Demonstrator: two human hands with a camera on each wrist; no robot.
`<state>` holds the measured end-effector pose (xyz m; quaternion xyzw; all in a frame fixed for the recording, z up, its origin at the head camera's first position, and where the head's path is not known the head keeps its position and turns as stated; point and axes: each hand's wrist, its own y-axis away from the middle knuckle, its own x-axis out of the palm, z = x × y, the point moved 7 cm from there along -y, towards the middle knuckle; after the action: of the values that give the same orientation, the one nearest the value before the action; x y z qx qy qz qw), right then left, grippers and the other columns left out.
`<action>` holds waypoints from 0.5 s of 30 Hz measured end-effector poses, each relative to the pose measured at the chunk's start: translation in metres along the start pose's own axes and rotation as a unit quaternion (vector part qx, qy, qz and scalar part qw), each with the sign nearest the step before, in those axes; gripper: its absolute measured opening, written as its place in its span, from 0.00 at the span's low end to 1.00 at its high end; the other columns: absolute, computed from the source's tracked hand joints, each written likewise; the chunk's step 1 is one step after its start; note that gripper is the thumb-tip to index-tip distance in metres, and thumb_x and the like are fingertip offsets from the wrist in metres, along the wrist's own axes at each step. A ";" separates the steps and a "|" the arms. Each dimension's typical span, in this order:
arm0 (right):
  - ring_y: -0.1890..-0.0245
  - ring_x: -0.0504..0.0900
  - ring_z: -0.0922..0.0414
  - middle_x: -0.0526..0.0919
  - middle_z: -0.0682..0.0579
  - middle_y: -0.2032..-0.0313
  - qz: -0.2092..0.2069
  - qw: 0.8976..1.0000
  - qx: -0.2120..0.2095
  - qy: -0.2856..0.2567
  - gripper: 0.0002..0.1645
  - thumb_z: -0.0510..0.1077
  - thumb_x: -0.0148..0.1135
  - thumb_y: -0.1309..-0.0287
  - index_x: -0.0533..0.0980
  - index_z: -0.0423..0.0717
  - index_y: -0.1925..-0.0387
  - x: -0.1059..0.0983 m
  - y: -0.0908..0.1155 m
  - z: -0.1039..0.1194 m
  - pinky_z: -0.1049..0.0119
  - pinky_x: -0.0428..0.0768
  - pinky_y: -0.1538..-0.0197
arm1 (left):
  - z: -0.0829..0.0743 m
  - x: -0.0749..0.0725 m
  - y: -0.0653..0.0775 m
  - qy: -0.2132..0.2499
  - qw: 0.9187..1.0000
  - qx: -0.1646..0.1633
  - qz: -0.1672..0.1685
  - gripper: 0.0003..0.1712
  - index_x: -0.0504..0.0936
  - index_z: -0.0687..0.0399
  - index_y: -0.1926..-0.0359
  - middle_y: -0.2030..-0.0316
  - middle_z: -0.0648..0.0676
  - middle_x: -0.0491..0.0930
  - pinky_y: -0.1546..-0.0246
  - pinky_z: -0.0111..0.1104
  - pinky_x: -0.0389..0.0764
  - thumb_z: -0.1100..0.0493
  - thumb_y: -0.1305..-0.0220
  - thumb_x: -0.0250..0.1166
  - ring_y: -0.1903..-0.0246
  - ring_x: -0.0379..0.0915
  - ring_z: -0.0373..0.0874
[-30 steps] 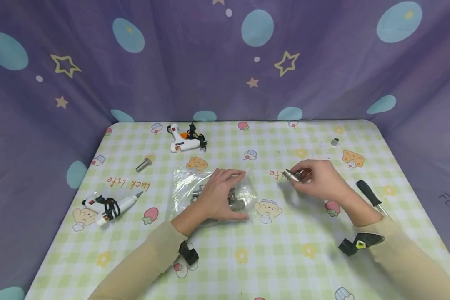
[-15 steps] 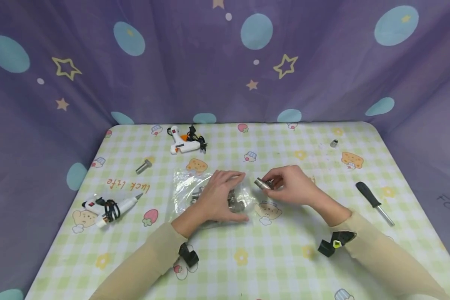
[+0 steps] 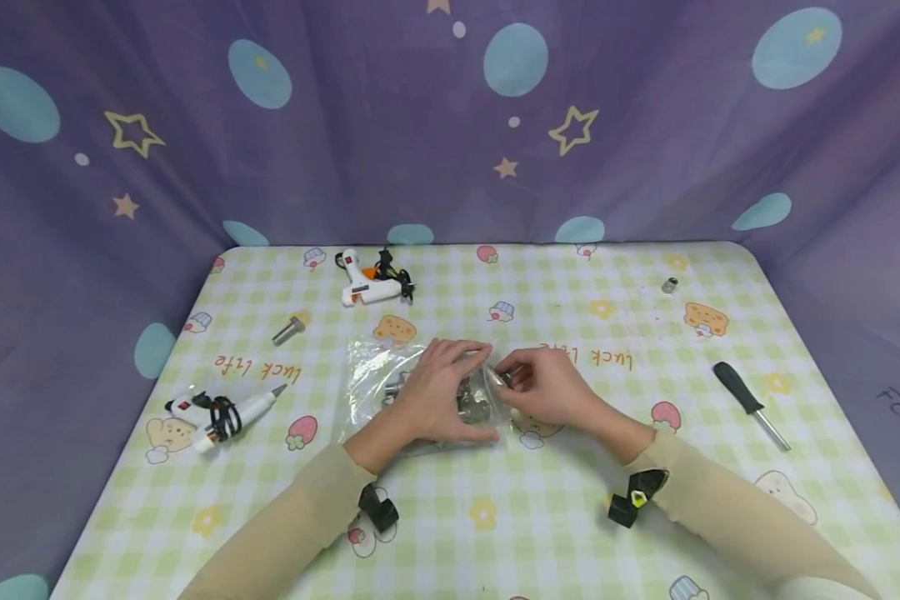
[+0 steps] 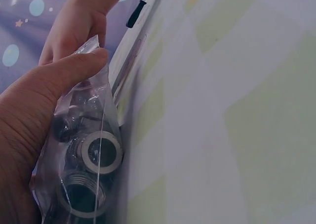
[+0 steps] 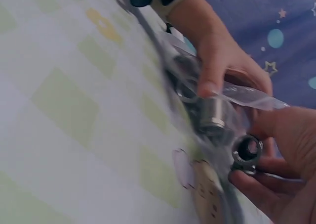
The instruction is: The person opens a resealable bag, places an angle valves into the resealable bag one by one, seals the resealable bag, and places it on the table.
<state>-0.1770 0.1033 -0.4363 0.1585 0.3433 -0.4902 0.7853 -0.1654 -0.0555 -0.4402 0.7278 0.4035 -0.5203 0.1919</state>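
A clear plastic bag (image 3: pixel 363 367) lies mid-table with several round, hollow metal fittings (image 4: pixel 101 152) inside, some of them threaded. My left hand (image 3: pixel 442 400) arches over the bag and grips it, thumb and fingers spread around its mouth. In the left wrist view, the thumb lies along the bag's edge. At the right end of the bag, my right hand (image 3: pixel 551 387) pinches a small metal fitting with a hollow round end (image 5: pixel 247 150). That fitting is at the bag's mouth; whether it is inside the plastic is unclear. Fingers partly hide it in the head view.
Two white glue guns with bundled black cords lie at the left, one far (image 3: pixel 371 287) and one near (image 3: pixel 225 417). A metal bolt-like piece (image 3: pixel 288 331) sits between them. At the right are a black-handled screwdriver (image 3: pixel 750 404) and a small metal piece (image 3: pixel 670 286).
My right hand has moved left, carrying the metal fitting to the mouth of the bag. My left hand has stayed in place on the bag.
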 end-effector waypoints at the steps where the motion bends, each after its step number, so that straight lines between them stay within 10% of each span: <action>1: 0.68 0.89 0.63 0.92 0.52 0.63 -0.010 1.000 0.000 0.004 0.11 0.43 0.76 0.39 0.88 0.46 0.55 0.001 0.000 0.001 0.68 0.90 0.61 | 0.000 0.000 0.000 0.001 1.000 0.000 0.000 0.71 0.70 0.53 0.21 0.25 0.52 0.71 0.19 0.64 0.59 0.23 0.62 0.82 0.27 0.67 0.54; 15: 0.54 0.93 0.53 0.92 0.48 0.57 0.002 0.999 -0.033 -0.028 0.09 0.35 0.63 0.32 0.87 0.42 0.56 0.011 0.004 0.009 0.66 0.91 0.49 | 0.000 0.002 -0.001 0.011 1.000 0.001 -0.004 0.72 0.69 0.54 0.21 0.25 0.53 0.71 0.19 0.63 0.59 0.24 0.63 0.82 0.28 0.68 0.55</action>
<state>-0.1665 0.0924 -0.4381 0.1192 0.3373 -0.4812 0.8003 -0.1658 -0.0539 -0.4414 0.7320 0.4076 -0.5137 0.1848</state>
